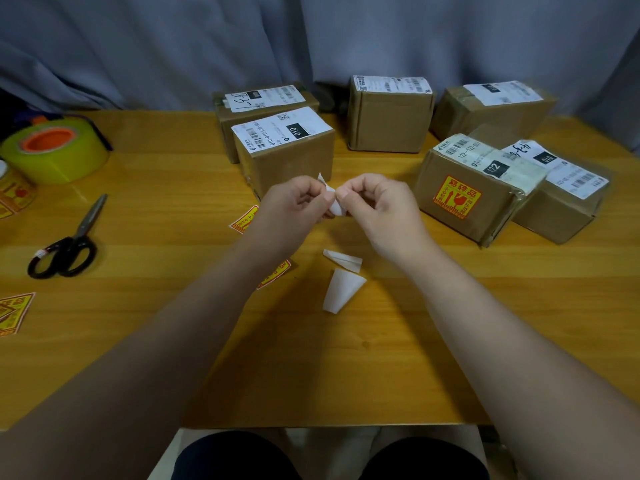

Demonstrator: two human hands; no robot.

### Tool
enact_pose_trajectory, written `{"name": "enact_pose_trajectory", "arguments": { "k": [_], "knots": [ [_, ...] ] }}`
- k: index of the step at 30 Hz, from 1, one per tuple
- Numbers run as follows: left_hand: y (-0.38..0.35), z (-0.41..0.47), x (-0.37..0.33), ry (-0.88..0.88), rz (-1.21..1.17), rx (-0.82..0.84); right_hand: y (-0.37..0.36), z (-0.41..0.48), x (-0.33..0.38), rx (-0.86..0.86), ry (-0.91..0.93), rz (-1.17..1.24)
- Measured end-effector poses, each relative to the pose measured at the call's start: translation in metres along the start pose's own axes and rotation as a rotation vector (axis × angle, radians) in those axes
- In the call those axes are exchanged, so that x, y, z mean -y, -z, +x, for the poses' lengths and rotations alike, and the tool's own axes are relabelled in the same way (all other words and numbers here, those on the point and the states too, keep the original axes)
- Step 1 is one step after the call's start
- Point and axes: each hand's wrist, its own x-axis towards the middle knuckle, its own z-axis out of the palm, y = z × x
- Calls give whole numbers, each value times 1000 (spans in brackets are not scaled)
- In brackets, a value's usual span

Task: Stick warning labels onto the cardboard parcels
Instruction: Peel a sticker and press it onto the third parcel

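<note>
Pinched between left hand (294, 202) and right hand (377, 202): white-backed warning label (334, 206); nearest cardboard parcel (287, 161) directly beyond, closer to left hand.

Left hand (294, 204) and right hand (377, 206) close together, fingertips pinched

Brown cardboard parcels (388, 123); yellow-and-red warning label (455, 198); yellow-green tape roll (55, 150) with orange core; black-handled scissors (69, 244); grey curtain (311, 39)

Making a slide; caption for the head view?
Left hand and right hand pinch a white paper; one parcel already bears a warning label.
</note>
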Motion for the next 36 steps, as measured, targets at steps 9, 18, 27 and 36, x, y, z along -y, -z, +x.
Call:
{"name": "enact_pose_trajectory", "arguments": {
  "k": [9,18,27,36],
  "knots": [
    [-1,-3,-4,8,111,-14,-8,-6,-6,5,-356,591],
    [1,5,3,-21,275,-47,8,-1,-1,109,-282,497],
    [-1,2,-6,-129,398,14,11,3,3,66,-26,67],
    [1,-1,-6,-29,99,45,7,1,4,36,-77,98]
  ]
}}
